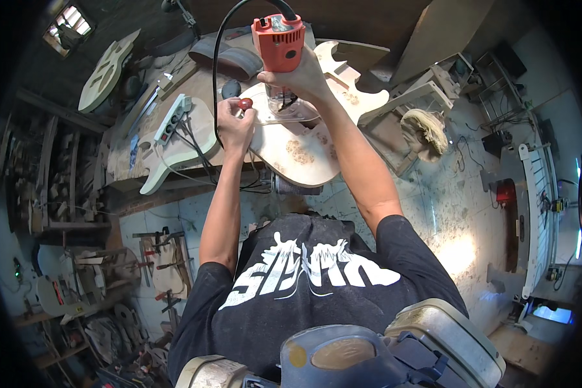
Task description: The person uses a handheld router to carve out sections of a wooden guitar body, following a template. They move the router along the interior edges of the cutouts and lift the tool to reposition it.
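My right hand [307,81] is wrapped round the lower housing of a red trim router [280,48], which stands upright with a black cord rising from its top. Under the router, a clear base plate [291,117] rests on a pale wooden electric guitar body [297,158] with brown burl-like patches and a dark cutout partly hidden by my right wrist. Closed at the plate's left end, my left hand [235,128] grips a red ball knob [245,103]. The router's bit cannot be made out.
A pale green guitar body [165,152] and a white power strip [173,119] with cables lie left on the workbench [128,158]. The router's cord [215,77] hangs beside my left hand. Wooden frames [420,97] and a fluffy buffing wheel [425,132] stand right. My respirator [333,355] shows below.
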Demonstrator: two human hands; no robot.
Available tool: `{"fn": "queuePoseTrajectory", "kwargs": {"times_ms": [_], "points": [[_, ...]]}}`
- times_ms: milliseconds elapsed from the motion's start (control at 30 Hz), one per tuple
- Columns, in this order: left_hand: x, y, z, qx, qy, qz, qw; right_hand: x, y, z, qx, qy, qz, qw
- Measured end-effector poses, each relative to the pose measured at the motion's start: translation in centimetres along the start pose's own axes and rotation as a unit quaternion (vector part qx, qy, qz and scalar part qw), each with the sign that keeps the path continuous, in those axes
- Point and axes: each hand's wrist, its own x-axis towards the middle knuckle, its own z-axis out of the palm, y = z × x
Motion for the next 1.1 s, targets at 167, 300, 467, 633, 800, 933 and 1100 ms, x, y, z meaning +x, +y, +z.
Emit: {"fn": "queuePoseTrajectory", "kwargs": {"times_ms": [167, 300, 467, 633, 800, 933, 1100], "points": [[0.0, -0.1, 0.1, 0.014, 0.001, 0.016, 1.000, 0.2, 0.2, -0.2, 0.013, -0.003, -0.017, 1.000], [0.0, -0.4, 0.1, 0.044, -0.002, 0.042, 0.998, 0.4, 0.3, -0.6, -0.014, 0.001, -0.028, 1.000], [0.1, -0.6, 0.0, 0.054, -0.008, 0.046, 0.997, 0.6, 0.3, -0.9, -0.021, 0.005, -0.026, 0.999], [0.1, -0.3, 0.0, 0.055, -0.030, 0.031, 0.998, 0.7, -0.1, -1.3, -0.054, 0.015, -0.025, 0.998], [0.0, 0.1, 0.1, 0.056, -0.039, 0.027, 0.997, 0.6, -0.7, -1.8, -0.031, 0.007, 0.004, 1.000], [0.0, 0.1, 0.0, 0.048, -0.050, 0.017, 0.997, 0.6, -1.2, -1.8, -0.027, 0.011, 0.005, 1.000], [0.1, 0.4, 0.1, 0.059, -0.054, 0.027, 0.996, 0.8, -0.1, -2.1, -0.035, 0.018, -0.024, 0.999]]}}
